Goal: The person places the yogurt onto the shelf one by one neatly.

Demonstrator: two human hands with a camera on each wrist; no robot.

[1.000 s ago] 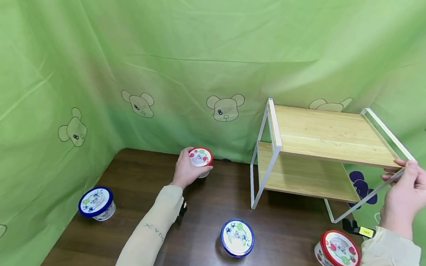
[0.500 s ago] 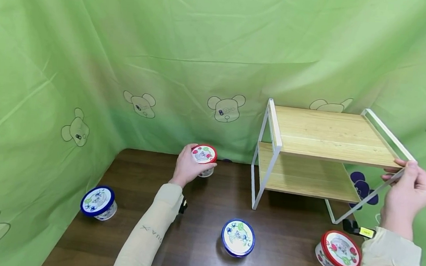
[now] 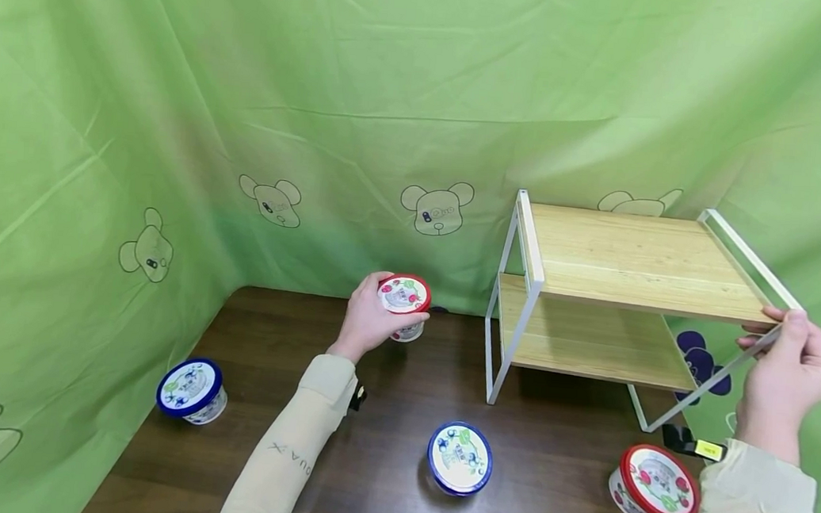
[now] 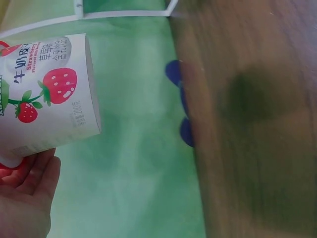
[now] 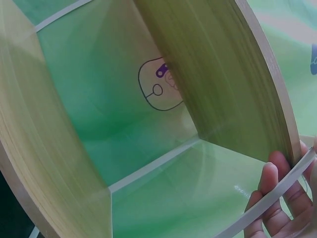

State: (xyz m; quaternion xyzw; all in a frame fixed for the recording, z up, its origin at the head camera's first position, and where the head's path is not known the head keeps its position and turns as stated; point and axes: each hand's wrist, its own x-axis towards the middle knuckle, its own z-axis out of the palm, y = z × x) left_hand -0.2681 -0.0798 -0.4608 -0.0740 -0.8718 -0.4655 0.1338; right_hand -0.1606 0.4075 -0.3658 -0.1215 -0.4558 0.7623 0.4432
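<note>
My left hand (image 3: 365, 322) grips a red-lidded strawberry yogurt-style cup (image 3: 405, 294) by its lid, near the back of the table. In the left wrist view the cup's white wall (image 4: 47, 99) carries printed strawberries, and its base hangs clear of the wood above a dark shadow. My right hand (image 3: 793, 371) holds the front right corner of a two-tier wooden shelf (image 3: 646, 257) with a white metal frame. Close up, its fingers (image 5: 270, 176) curl around the white bar at the edge of the upper board.
A blue-lidded cup (image 3: 459, 457) stands at the front middle, another blue-lidded cup (image 3: 190, 389) at the left edge. A second red-lidded cup (image 3: 655, 484) is beside my right sleeve. Green bear-print cloth (image 3: 355, 229) hangs behind the dark wooden table (image 3: 269, 334).
My left hand has raised the strawberry cup from the table and carried it a little to the right. The right hand keeps its hold on the shelf corner.
</note>
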